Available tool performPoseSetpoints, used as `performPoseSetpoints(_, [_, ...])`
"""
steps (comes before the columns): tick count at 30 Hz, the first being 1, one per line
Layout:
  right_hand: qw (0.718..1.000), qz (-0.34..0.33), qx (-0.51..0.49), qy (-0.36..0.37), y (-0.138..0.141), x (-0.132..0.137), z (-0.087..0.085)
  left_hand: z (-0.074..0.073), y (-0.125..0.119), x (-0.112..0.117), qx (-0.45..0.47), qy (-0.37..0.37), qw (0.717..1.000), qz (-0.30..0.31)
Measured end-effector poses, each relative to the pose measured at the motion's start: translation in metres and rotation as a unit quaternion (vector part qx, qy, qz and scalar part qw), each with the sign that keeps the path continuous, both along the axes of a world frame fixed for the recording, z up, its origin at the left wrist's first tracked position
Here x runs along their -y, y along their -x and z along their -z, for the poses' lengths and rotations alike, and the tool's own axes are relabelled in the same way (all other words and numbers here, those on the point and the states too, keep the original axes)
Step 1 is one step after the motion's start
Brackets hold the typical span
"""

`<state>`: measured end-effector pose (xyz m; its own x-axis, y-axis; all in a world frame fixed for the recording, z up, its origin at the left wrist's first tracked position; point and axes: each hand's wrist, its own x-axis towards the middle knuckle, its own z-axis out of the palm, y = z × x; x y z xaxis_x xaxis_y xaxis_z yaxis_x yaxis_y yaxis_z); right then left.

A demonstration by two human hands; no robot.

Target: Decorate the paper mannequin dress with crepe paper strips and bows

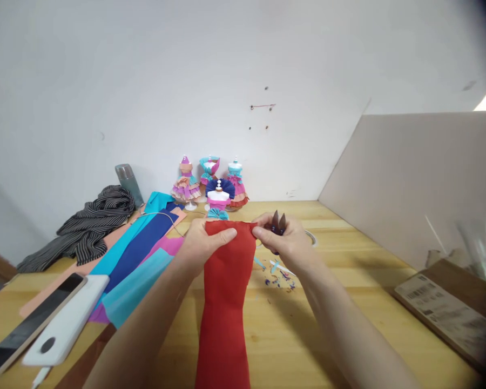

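A long strip of red paper hangs from both my hands toward me over the wooden table. My left hand pinches the strip's far left corner, thumb on top. My right hand pinches the far right corner and also grips small scissors, whose dark blades point up between its fingers. Both hands are closed.
Several paper-dress mannequins stand at the wall. Blue, teal and pink paper strips, a striped cloth, a grey bottle, a phone and a white power bank lie left. Paper scraps lie under my right hand. A cardboard box sits right.
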<state>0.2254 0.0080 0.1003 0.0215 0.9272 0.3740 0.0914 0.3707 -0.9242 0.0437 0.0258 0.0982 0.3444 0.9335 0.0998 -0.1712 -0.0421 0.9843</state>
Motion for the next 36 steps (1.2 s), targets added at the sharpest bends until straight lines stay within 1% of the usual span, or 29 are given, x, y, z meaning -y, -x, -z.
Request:
performPoseSetpoints(2, [1.000, 0.014, 0.016, -0.003, 0.002, -0.001, 0.002, 0.001, -0.001, -0.003, -0.010, -0.003, 1.000, 0.004])
performPoseSetpoints(4, [1.000, 0.015, 0.028, -0.001, 0.002, -0.001, 0.003, 0.001, -0.002, -0.005, -0.020, -0.003, 1.000, -0.002])
performPoseSetpoints(6, [1.000, 0.011, 0.028, 0.001, 0.002, -0.001, 0.003, 0.000, -0.002, -0.006, -0.031, -0.011, 0.999, -0.023])
performPoseSetpoints(8, [1.000, 0.002, 0.029, 0.003, 0.001, -0.001, 0.002, -0.001, -0.002, -0.006, -0.055, -0.035, 0.997, -0.048])
performPoseSetpoints(10, [0.999, -0.009, 0.039, 0.003, 0.001, 0.000, 0.000, -0.001, -0.003, -0.006, -0.075, -0.059, 0.994, -0.059])
performPoseSetpoints(13, [0.999, -0.011, 0.049, -0.001, 0.001, 0.001, 0.000, 0.001, -0.005, -0.004, -0.071, -0.063, 0.995, -0.037])
performPoseSetpoints(16, [0.998, -0.005, 0.063, 0.000, 0.000, 0.001, -0.001, 0.006, -0.008, -0.004, -0.051, -0.038, 0.997, -0.035])
performPoseSetpoints(18, [0.997, 0.002, 0.079, 0.002, -0.001, 0.002, -0.002, 0.009, -0.010, -0.005, -0.040, -0.022, 0.997, -0.057])
performPoseSetpoints(20, [0.996, 0.009, 0.091, 0.003, -0.002, 0.002, -0.003, 0.012, -0.011, -0.007, -0.046, -0.024, 0.995, -0.085])
performPoseSetpoints(22, [0.995, 0.018, 0.101, 0.008, -0.002, 0.002, -0.004, 0.014, -0.012, -0.009, -0.067, -0.045, 0.991, -0.109])
performPoseSetpoints(25, [0.992, 0.044, 0.115, 0.010, -0.001, 0.000, -0.002, 0.013, -0.012, -0.009, -0.100, -0.081, 0.984, -0.123])
performPoseSetpoints(27, [0.992, 0.051, 0.115, 0.010, -0.001, -0.002, -0.001, 0.011, -0.010, -0.008, -0.102, -0.077, 0.986, -0.111])
performPoseSetpoints(31, [0.995, 0.013, 0.101, 0.021, -0.004, -0.005, 0.000, 0.005, -0.006, -0.004, -0.029, 0.005, 0.998, -0.047])
performPoseSetpoints(34, [0.994, -0.006, 0.106, 0.019, -0.008, -0.006, -0.001, 0.005, -0.004, -0.005, -0.006, 0.037, 0.998, -0.042])
performPoseSetpoints(36, [0.995, 0.005, 0.101, 0.015, -0.009, -0.005, -0.002, 0.007, -0.004, -0.007, 0.000, 0.039, 0.998, -0.042])
